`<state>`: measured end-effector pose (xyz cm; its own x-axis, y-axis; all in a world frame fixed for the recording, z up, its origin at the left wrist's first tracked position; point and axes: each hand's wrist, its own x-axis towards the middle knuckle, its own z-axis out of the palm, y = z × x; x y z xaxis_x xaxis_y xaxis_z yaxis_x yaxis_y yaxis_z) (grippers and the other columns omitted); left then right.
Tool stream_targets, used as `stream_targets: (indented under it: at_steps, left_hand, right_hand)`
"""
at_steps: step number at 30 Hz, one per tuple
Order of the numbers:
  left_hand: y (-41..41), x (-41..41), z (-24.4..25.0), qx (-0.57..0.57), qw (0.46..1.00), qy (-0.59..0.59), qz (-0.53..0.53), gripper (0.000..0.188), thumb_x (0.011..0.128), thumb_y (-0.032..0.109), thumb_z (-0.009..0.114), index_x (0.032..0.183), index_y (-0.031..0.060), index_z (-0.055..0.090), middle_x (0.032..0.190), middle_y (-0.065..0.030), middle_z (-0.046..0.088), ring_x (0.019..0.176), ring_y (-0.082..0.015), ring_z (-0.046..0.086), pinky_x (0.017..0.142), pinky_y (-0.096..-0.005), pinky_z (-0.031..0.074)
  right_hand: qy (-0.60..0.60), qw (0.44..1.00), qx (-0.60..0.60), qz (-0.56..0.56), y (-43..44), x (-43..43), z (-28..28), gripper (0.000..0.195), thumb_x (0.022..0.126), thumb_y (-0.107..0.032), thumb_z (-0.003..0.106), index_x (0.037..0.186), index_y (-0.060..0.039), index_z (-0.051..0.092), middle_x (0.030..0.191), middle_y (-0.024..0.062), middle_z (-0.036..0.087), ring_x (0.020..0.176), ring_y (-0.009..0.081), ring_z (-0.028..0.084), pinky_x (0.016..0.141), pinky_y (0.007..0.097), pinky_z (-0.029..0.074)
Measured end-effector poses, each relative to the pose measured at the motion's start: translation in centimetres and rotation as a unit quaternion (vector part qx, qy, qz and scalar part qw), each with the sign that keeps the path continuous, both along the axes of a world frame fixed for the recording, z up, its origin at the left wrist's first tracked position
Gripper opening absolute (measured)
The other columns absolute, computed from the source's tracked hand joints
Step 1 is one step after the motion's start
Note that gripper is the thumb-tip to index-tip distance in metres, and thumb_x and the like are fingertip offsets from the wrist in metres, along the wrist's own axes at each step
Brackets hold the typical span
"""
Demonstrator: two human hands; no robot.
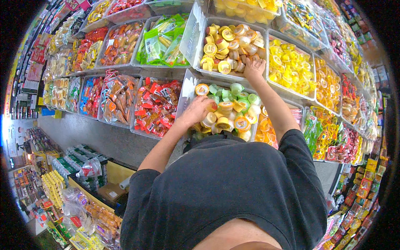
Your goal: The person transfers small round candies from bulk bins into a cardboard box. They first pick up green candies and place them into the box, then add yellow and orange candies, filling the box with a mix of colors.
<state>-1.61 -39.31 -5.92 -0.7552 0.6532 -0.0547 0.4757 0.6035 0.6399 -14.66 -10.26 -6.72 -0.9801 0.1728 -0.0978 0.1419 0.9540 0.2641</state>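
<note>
A clear plastic bin of small sealed cups with yellow, orange and brownish contents is in front of me. My right hand reaches into its lower right corner, fingers among the brownish cups; whether they grip one cannot be told. Nearer to my body, a second bin holds green, white and yellow cups. My left hand lies over the left side of this nearer bin, its fingertips by a reddish cup. An orange-rimmed cup sits just above that hand. The left fingers are partly hidden.
Right of the upper bin stands a bin of yellow cups. Bins of green packets and red-wrapped snacks lie to the left. A raised clear lid stands at the upper bin's left edge, another at the nearer bin's.
</note>
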Motion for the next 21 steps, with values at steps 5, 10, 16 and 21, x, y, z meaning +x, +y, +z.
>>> stream_targets:
  at_steps: [5, 10, 16, 21]
  left_hand:
    - [-0.6, -1.9, 4.4, -0.056, 0.998, 0.003, -0.011, 0.052, 0.082, 0.014, 0.067, 0.132, 0.0148, 0.053, 0.132, -0.0193, 0.053, 0.122, -0.0389, 0.05, 0.103, -0.0465, 0.041]
    - [0.7, -5.2, 7.5, 0.032, 0.999, 0.018, -0.018, 0.044, 0.085, 0.016, 0.064, 0.127, 0.0088, 0.056, 0.115, -0.0214, 0.061, 0.111, -0.039, 0.056, 0.096, -0.0462, 0.046]
    - [5.9, -10.6, 9.9, -0.018, 0.999, 0.035, -0.019, 0.041, 0.084, 0.016, 0.064, 0.124, 0.0067, 0.058, 0.116, -0.0201, 0.064, 0.109, -0.0365, 0.06, 0.093, -0.044, 0.048]
    - [10.4, -17.0, 3.7, -0.078, 0.993, 0.079, -0.049, 0.04, 0.083, 0.016, 0.065, 0.123, 0.0079, 0.06, 0.116, -0.018, 0.065, 0.109, -0.0359, 0.061, 0.093, -0.0437, 0.049]
  right_hand:
    - [-0.005, 0.99, -0.139, -0.016, 0.1, 1.1, 5.3, 0.045, 0.086, -0.03, 0.056, 0.13, -0.0234, 0.051, 0.124, 0.0157, 0.059, 0.112, 0.0351, 0.058, 0.093, 0.0503, 0.041]
    - [0.057, 0.912, -0.4, 0.07, 1.2, 6.4, 12.5, 0.06, 0.073, -0.021, 0.068, 0.129, -0.0094, 0.049, 0.119, 0.0207, 0.062, 0.112, 0.0383, 0.058, 0.098, 0.0427, 0.045]
    - [0.032, 0.85, -0.504, 0.149, 0.5, 16.2, 10.0, 0.059, 0.072, -0.019, 0.071, 0.127, -0.0099, 0.052, 0.119, 0.0199, 0.059, 0.114, 0.0387, 0.055, 0.101, 0.0437, 0.044]
    - [-0.09, 0.833, -0.525, 0.148, -1.8, 21.3, 4.0, 0.061, 0.077, -0.027, 0.075, 0.13, -0.0147, 0.049, 0.117, 0.0238, 0.058, 0.113, 0.041, 0.054, 0.101, 0.0465, 0.043]
